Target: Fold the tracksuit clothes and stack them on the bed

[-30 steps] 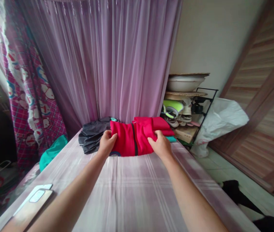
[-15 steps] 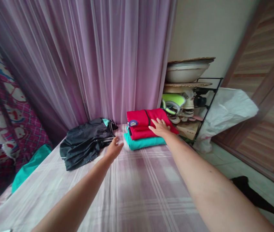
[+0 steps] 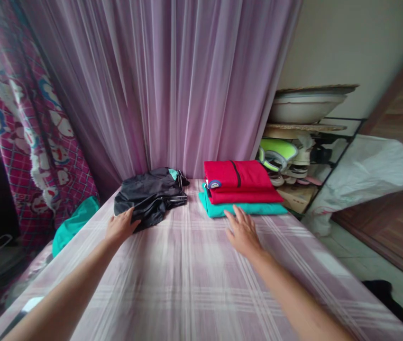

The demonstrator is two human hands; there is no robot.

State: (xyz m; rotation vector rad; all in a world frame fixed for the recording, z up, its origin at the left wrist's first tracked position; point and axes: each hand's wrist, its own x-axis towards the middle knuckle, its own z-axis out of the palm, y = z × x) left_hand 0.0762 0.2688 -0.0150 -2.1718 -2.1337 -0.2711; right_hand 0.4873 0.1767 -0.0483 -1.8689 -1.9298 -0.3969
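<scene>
My left hand point(image 3: 121, 226) is at the near left edge of a dark, crumpled garment point(image 3: 148, 194) with white piping and a teal patch. Its fingers are apart and it grips nothing; whether it touches the cloth I cannot tell. My right hand point(image 3: 243, 231) is spread just in front of a stack of folded clothes, holding nothing. On top of that stack is a red folded garment point(image 3: 254, 176) with a black stripe and a round blue badge. Beneath it lies a teal folded garment point(image 3: 265, 208).
A plaid sheet point(image 3: 187, 284) covers the surface. Behind it hangs a purple curtain point(image 3: 187, 85). At right stand a black rack with shoes, a large basin point(image 3: 304, 108) and a white plastic bag point(image 3: 379, 170). Teal cloth point(image 3: 75, 225) hangs over the left edge.
My right hand has come off the red garment, back toward me. My left hand has moved left to the dark garment's near edge. The view has turned left.
</scene>
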